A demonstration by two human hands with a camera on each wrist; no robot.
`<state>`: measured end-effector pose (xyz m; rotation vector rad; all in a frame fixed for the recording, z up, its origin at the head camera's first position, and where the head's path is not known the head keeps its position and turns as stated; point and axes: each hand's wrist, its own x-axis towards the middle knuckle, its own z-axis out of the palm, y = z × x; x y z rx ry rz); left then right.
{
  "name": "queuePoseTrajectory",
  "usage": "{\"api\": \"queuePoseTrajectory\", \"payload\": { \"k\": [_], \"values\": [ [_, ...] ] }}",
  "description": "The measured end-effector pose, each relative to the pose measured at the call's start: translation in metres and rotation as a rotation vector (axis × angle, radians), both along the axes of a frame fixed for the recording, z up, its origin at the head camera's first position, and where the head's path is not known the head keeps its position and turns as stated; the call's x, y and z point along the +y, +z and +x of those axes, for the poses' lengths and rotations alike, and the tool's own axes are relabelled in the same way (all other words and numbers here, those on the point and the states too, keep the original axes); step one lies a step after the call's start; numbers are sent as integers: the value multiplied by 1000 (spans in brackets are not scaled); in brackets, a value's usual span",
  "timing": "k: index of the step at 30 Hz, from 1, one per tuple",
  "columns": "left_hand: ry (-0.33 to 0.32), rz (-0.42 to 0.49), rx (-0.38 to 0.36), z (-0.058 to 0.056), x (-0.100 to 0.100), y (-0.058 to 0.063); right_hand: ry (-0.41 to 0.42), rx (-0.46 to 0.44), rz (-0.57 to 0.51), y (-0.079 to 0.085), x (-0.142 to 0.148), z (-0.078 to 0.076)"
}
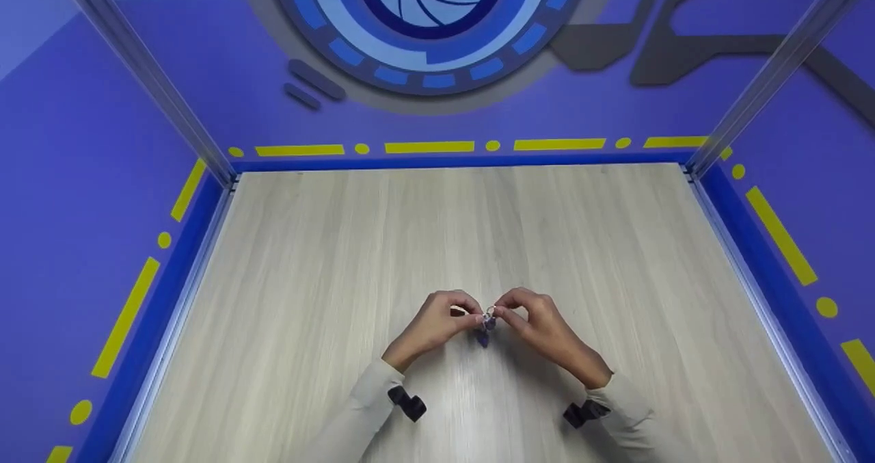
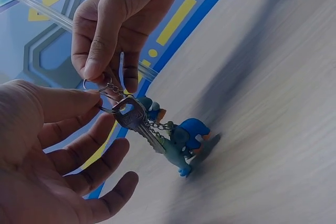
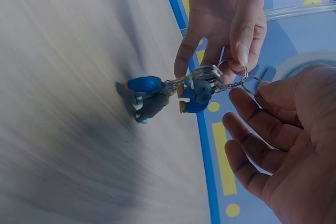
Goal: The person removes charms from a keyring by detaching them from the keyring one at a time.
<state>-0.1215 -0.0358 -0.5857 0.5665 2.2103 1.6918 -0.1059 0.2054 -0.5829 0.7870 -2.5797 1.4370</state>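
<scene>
Between the two hands hangs a bunch of keys with small figure charms. My left hand (image 1: 443, 323) pinches a metal key ring (image 2: 107, 109) between thumb and forefinger, its other fingers spread loosely. My right hand (image 1: 540, 323) pinches a second, smaller ring (image 3: 252, 84) that joins a short chain. A silver key (image 2: 137, 121) dangles from the left hand's ring. Below it, blue elephant-like figures (image 2: 190, 132) and a greenish figure (image 2: 176, 153) hang on chains, close over the table. Another blue-and-grey elephant figure (image 3: 197, 97) hangs nearer the right hand's ring.
The hands work above a light wood-grain table (image 1: 328, 244). Blue walls with yellow dashes (image 1: 429, 147) and metal corner posts (image 1: 147, 73) enclose its back and sides. Both wrists carry a black camera mount, the left mount (image 1: 407, 403) and the right mount (image 1: 586, 414).
</scene>
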Motion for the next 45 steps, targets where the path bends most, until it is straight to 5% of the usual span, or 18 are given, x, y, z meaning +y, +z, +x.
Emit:
{"api": "queuePoseTrajectory", "payload": {
  "k": [11,34,45],
  "values": [
    [-10,104,-41,1,-3,-3,-31,-77,-16,-8,2,0],
    [42,121,5,-3,0,-4,-14,-89,-88,-14,-2,2],
    [26,96,26,-3,0,-4,-79,-143,-40,-8,-5,1]
  ]
}}
